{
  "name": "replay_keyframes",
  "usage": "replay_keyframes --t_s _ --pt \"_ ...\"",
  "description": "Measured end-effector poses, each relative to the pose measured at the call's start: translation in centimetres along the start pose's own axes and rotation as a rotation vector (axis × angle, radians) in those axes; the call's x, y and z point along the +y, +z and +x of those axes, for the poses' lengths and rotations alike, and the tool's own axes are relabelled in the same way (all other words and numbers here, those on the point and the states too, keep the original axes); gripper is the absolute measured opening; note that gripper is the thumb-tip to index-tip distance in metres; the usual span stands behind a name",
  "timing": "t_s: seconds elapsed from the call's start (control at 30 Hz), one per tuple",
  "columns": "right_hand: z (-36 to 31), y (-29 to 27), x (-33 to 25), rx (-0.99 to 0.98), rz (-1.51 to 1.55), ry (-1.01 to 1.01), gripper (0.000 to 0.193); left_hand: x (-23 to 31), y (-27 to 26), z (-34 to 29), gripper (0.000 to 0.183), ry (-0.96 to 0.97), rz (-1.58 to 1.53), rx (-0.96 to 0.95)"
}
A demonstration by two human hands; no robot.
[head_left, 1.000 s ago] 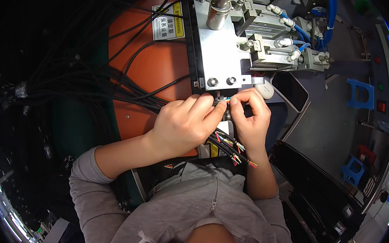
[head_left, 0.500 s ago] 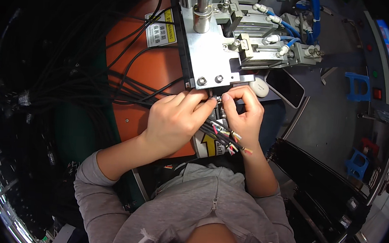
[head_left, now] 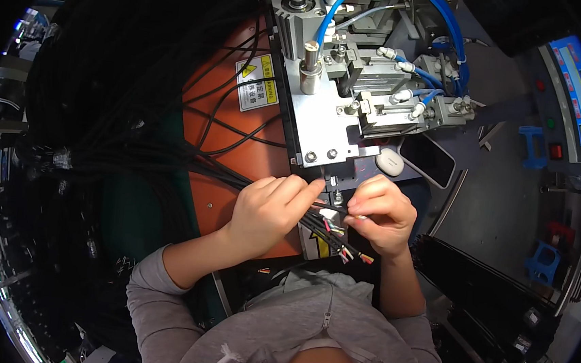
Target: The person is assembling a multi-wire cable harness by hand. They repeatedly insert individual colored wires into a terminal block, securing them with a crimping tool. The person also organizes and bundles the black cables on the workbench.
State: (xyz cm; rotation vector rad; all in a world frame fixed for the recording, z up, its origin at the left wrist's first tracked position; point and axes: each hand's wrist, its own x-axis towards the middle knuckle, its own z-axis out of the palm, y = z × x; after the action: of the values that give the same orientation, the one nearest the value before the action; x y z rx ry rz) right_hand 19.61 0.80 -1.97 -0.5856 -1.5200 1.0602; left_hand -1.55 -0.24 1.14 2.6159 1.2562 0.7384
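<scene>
Below the metal press fixture [head_left: 322, 126] | both hands pinch black cable ends: left hand [head_left: 271, 211], right hand [head_left: 380, 212], wire bundle [head_left: 331, 229] | risk: stripped cores may splay or slip from grip.

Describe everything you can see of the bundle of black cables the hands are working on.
The bundle of black cables runs from a large dark mass at the person's left across the orange surface toward the grey metal machine. The sheaths look like smooth rubber or plastic. Near the ends they fan out, showing thin coloured wires with stripped tips. The left hand grips the bundle; the right hand pinches one end between its fingertips.
</scene>
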Motion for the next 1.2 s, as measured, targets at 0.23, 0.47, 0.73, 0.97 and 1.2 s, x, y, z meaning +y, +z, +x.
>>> replay_keyframes --t_s 0.23,0.47,0.73,0.97,1.2 --pt "0.7 1.4 -0.9 0.093 0.005 -0.013 0.019 0.5 -0.9 1.0 0.036 0.195 -0.140 0.237" --pt "1.5 3.2 -0.6 0.250 -0.427 -0.195 0.023 0.7 -0.6 1.3 0.020 0.057 -0.207 0.251" --pt "1.6 3.7 -1.5 0.314 -0.065 0.258 0.010 0.7 -0.1 1.1 0.016 0.023 -0.236 0.259" --pt "1.8 3.3 -1.6 0.150 -0.671 -0.082 0.015 0.5 0.1 0.5 0.011 0.043 -0.039 0.185" --pt "1.3 0.3 -2.0 0.058 0.226 0.723 0.010 -0.2 0.2 0.7 0.032 0.085 -0.164 0.124"
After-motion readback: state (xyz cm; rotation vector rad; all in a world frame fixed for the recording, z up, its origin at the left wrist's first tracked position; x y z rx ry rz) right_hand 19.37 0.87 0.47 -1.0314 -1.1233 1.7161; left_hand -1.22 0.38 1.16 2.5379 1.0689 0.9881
